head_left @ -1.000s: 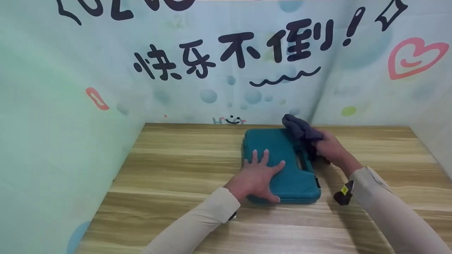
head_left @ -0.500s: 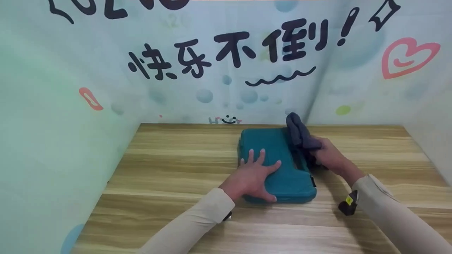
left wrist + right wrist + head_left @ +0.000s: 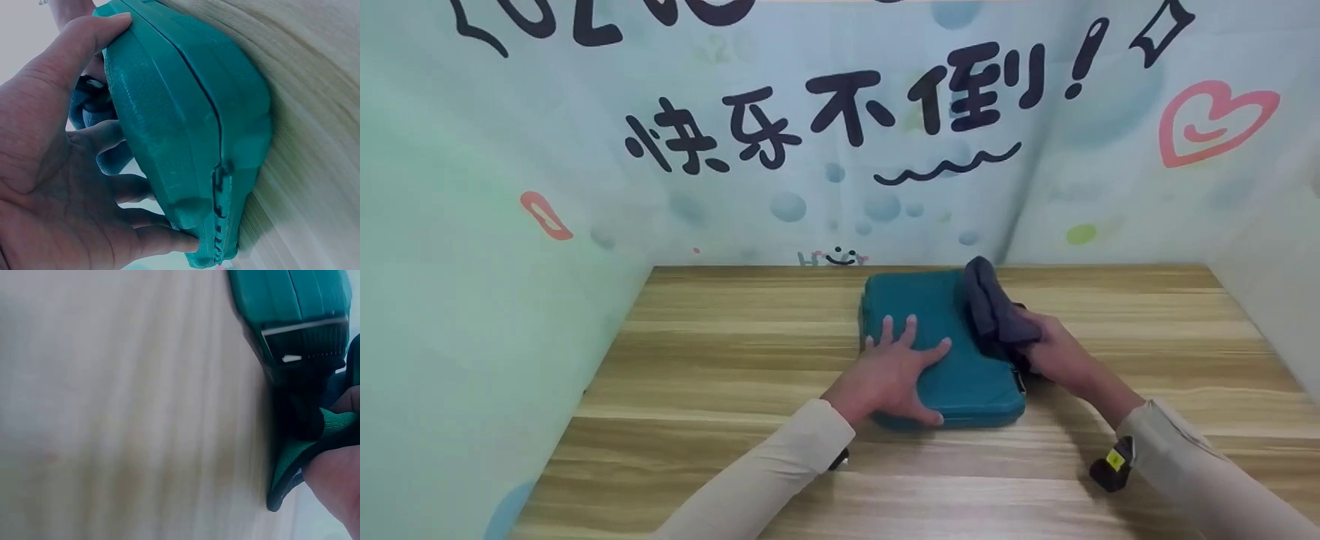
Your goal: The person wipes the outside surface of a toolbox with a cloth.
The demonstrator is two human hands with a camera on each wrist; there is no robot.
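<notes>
A teal plastic carrying case [image 3: 975, 386] lies flat on the wooden table, its handle side facing right. My left hand [image 3: 889, 375] rests on its lid with the fingers spread; in the left wrist view the thumb and fingertips touch the case [image 3: 163, 112] near its edges. My right hand [image 3: 1061, 352] grips a folded dark grey-blue cloth [image 3: 994, 307] against the handle side, covering the handle. In the right wrist view the cloth [image 3: 298, 455] shows a green face and dark edge beside the thumb, just below a black latch [image 3: 309, 340] on the case.
The wood-grain table [image 3: 720, 360] runs back to a pale printed backdrop [image 3: 780, 202] with black lettering. Side walls of the same pale tone stand at left and right. A small black wrist camera [image 3: 1112, 466] hangs below the right sleeve.
My right hand has drawn the cloth down along the handle side toward me, and the handle opening is now covered. The left hand stays on the lid. The whole view shifts slightly.
</notes>
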